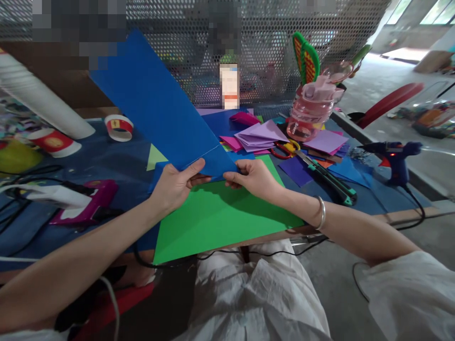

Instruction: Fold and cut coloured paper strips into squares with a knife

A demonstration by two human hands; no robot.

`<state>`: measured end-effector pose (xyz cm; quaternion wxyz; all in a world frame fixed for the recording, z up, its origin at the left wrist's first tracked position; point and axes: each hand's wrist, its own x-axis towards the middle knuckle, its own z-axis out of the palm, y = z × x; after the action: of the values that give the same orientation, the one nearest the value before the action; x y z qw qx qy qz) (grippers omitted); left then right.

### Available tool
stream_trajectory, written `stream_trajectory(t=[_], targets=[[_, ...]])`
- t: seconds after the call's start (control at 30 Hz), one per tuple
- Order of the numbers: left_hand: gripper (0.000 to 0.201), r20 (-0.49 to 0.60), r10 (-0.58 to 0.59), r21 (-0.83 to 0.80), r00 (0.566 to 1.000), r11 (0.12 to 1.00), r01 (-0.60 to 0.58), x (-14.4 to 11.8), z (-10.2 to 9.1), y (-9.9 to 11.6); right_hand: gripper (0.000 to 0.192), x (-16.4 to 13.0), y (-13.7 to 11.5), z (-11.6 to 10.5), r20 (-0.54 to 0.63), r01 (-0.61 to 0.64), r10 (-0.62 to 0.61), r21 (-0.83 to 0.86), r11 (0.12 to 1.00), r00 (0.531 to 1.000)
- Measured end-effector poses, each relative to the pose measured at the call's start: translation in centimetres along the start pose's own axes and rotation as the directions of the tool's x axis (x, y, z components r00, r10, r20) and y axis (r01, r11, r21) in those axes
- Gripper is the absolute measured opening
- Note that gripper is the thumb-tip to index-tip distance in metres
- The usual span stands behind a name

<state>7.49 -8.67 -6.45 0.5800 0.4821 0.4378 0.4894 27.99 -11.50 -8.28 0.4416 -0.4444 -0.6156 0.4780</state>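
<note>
**K:** Over the near edge of the desk [355, 201], both hands pinch the low end of the blue sheet [156, 102]; left hand [174, 184] clamped with thumb on top, right hand [254, 176] clamped at the near-right corner; hands close together, not touching.

**R:** Where's the sheet sitting?

**K:** Lifted, tilted up and far-left, above the green sheet [216, 215]; a faint crease line runs across it just above the thumbs.

**R:** Risks?

**K:** My read: the long free end is unsupported; it could flop or buckle, and the crease would wander off line; uneven pinch pressure could tear it along that line.

**R:** Anything nearby?

**K:** Purple glue gun [85, 201] near left, its cord trailing under the green sheet; blue glue gun [394, 158] at right; utility knife [329, 177] and scissors [286, 149] just beyond the right hand; a sweeping elbow could catch a cord or blade.
</note>
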Motion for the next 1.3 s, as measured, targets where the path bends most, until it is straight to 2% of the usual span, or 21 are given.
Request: stream_trajectory(t=[0.1,0.2,0.3,0.5,0.8,1.0,1.13,1.3], targets=[[0.050,0.029,0.022,0.030,0.999,0.999,-0.023,-0.1,-0.1,0.0,0.044,0.1,-0.4,0.0,0.040,-0.062,0.058,0.119,0.991,0.998],[0.046,0.037,0.023,0.058,0.999,0.998,-0.025,-0.2,-0.2,0.1,0.049,0.1,-0.7,-0.2,0.063,-0.099,0.091,0.155,0.983,0.994],[0.043,0.040,0.013,0.070,0.999,0.997,-0.016,-0.2,-0.2,0.1,0.050,0.1,-1.0,-0.3,0.060,-0.103,0.095,0.148,0.984,0.994],[0.052,0.045,0.042,0.063,0.998,0.997,-0.044,-0.3,-0.1,-0.2,0.051,-0.1,-1.4,-0.4,-0.010,-0.085,0.087,0.087,0.993,0.996],[0.030,0.054,0.046,0.188,0.997,0.981,-0.055,-0.9,0.1,-0.5,0.049,-0.2,-1.0,-0.2,-0.035,-0.057,0.058,0.034,0.998,0.998],[0.026,0.034,0.093,0.251,0.995,0.963,-0.099,-0.9,-0.1,-0.5,0.053,-0.3,-1.1,0.0,0.027,-0.062,0.060,0.085,0.994,0.998],[0.026,0.078,0.125,0.308,0.989,0.940,-0.143,-1.3,-0.1,-0.4,0.051,-0.3,-1.0,0.2,0.047,-0.062,0.059,0.070,0.996,0.997],[0.026,0.129,0.112,0.336,0.985,0.930,-0.149,-1.9,0.3,0.0,0.042,-0.1,-0.8,0.0,0.121,-0.102,0.097,0.029,0.994,0.988]])
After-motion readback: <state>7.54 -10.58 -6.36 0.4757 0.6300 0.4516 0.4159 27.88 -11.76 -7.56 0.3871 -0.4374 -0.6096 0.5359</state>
